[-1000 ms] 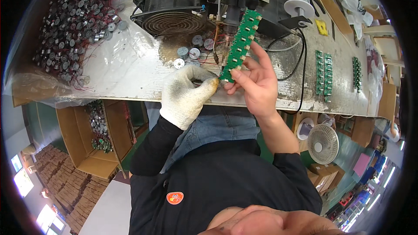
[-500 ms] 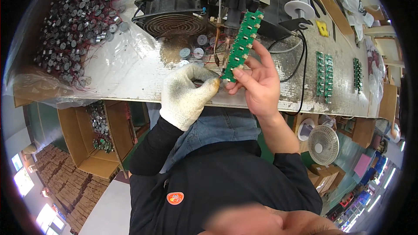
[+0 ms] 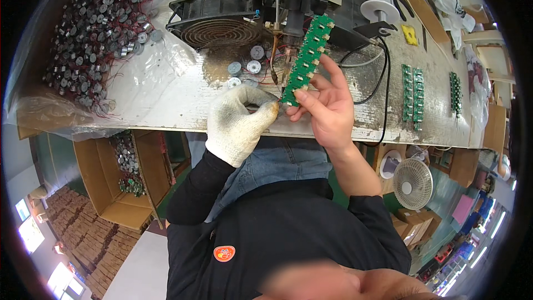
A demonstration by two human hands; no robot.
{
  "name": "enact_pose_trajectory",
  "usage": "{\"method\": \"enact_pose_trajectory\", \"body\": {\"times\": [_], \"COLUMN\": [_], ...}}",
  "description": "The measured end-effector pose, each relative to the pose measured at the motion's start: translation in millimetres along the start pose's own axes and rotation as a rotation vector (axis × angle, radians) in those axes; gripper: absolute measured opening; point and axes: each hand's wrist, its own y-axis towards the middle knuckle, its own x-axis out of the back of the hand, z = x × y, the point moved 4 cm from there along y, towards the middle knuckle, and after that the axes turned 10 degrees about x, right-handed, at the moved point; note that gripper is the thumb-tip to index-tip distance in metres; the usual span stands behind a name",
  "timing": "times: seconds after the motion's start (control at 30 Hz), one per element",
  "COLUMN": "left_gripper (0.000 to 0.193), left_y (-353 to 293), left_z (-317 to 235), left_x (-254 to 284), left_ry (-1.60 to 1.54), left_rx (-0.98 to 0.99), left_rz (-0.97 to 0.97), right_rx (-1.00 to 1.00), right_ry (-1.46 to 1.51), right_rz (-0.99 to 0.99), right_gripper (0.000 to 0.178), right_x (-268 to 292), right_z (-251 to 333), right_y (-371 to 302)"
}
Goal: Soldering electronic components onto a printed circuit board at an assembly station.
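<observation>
I see the table (image 3: 189,103) with its front edge running across the middle of the frame, just under both hands. Its bare room lies right of centre, between the black cable (image 3: 386,86) and the paired boards (image 3: 412,97); on the left, a plastic sheet (image 3: 147,66) and the heap of motors (image 3: 105,39) crowd it. Behind the hands, at upper centre, the fan (image 3: 225,32) and the upright stand (image 3: 298,0) close off the way.

From here, the gloved left hand (image 3: 237,123) reaches up from below, curled, its thumb and forefinger nearly meeting; I cannot tell whether they pinch anything. The bare right hand (image 3: 332,110) comes up from lower right, palm inward.

The green board (image 3: 308,58) is at the centre, slanting up to the right. My view has the right fingers clamped on its lower part, thumb on the near face; its lower end sits just beside the glove's fingertips.
</observation>
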Motion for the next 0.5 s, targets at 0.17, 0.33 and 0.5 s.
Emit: {"method": "enact_pose_trajectory", "body": {"times": [0.17, 0.33, 0.5], "left_gripper": [0.016, 0.015, 0.015], "left_y": [1.6, 0.1, 2.3], "left_z": [4.1, 1.2, 6.6], "left_x": [1.4, 0.2, 1.1], "left_ry": [-0.014, -0.08, -0.06], "left_rx": [-0.002, 0.041, 0.011], "left_rz": [0.004, 0.025, 0.006], "right_rx": [0.002, -0.008, -0.009], "right_ry": [0.004, -0.016, -0.01], "right_rz": [0.004, 0.004, 0.002], "right_gripper": [0.068, 0.067, 0.067], "right_x": [0.1, -1.5, -2.4], "right_z": [-2.2, 1.7, 0.4], "right_y": [-0.7, -1.7, -0.5]}}
